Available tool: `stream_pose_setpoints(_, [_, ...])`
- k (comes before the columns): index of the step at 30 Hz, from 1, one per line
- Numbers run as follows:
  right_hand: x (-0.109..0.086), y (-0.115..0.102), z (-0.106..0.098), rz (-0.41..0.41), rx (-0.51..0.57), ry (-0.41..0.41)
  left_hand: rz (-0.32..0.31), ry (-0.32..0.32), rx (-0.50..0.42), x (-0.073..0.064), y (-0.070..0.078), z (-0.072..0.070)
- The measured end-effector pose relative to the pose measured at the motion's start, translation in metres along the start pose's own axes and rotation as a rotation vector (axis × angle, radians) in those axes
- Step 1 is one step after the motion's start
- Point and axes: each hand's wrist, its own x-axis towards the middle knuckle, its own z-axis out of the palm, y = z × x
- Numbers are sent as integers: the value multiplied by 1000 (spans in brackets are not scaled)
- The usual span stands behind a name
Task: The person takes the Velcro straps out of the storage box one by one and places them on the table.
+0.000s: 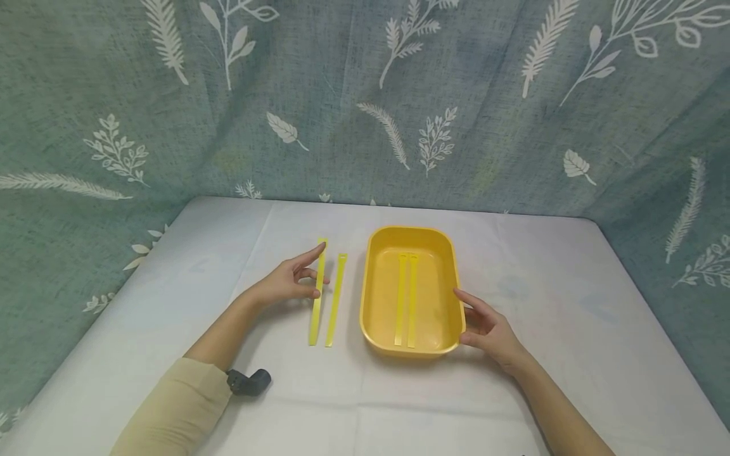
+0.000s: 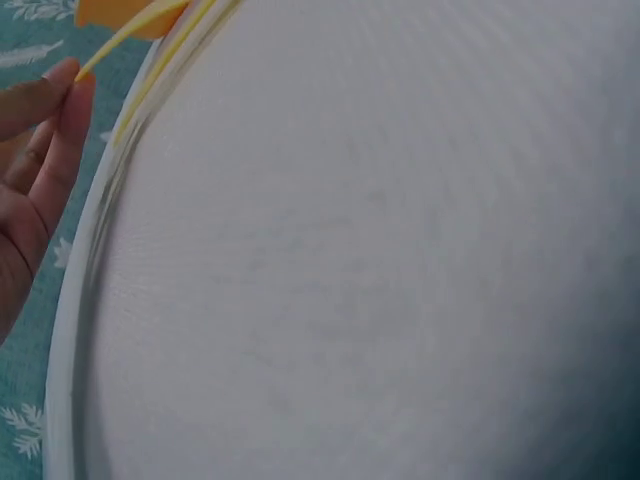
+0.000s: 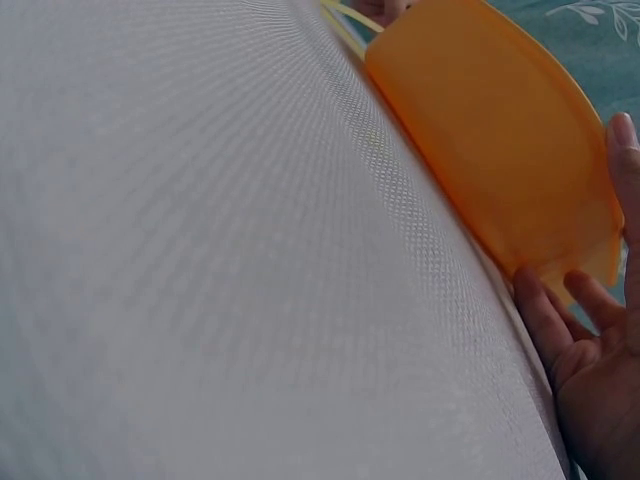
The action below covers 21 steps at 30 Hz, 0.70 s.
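My left hand [image 1: 288, 282] pinches a flat yellow strap [image 1: 315, 316] between thumb and fingers, over the left part of the table. The left wrist view shows the fingertips at one end of the bent yellow strap [image 2: 128, 32]. Just right of it lies a second yellow strap [image 1: 336, 301] with a slotted head at its far end. My right hand [image 1: 493, 332] rests on the right side of the yellow tray [image 1: 371, 339], fingers spread along rim and wall; the right wrist view has its fingertips against the orange-looking tray [image 3: 490, 130]. Two similar straps [image 1: 407, 301] lie side by side inside.
The white-covered table [image 1: 296, 421] ends at a green leaf-patterned cloth [image 1: 342, 164] at the back and sides. A black curved piece [image 1: 249, 382] sticks out from the left sleeve [image 1: 179, 405].
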Motion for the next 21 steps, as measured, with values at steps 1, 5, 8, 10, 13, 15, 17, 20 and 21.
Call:
stream_pose_setpoints(1, [0,0,0,-2,0,-2,-4,0,4,0,-1,0])
stream_pose_setpoints(5, [0,1,-1,-14,9,-12,-22,13,48,1,-5,-1])
stream_pose_setpoints(8, [0,1,-1,-7,12,-12,-44,25,78,2,-8,0])
stream_pose_setpoints(10, [0,1,-1,-1,12,-11,-57,27,92,3,-10,0])
stream_pose_setpoints(13, [0,0,-1,-1,12,-9,-68,30,124,4,-12,1])
stream_pose_setpoints(15, [0,0,-1,-4,11,-10,-75,35,147,5,-12,1])
stream_pose_setpoints(17, [0,0,-1,-6,14,-12,-74,38,164,5,-12,2])
stream_pose_setpoints(20, [0,0,-1,-6,16,-14,-76,57,198,5,-13,2])
stream_pose_setpoints(21, [0,0,-1,-4,16,-14,-78,67,215,5,-13,2])
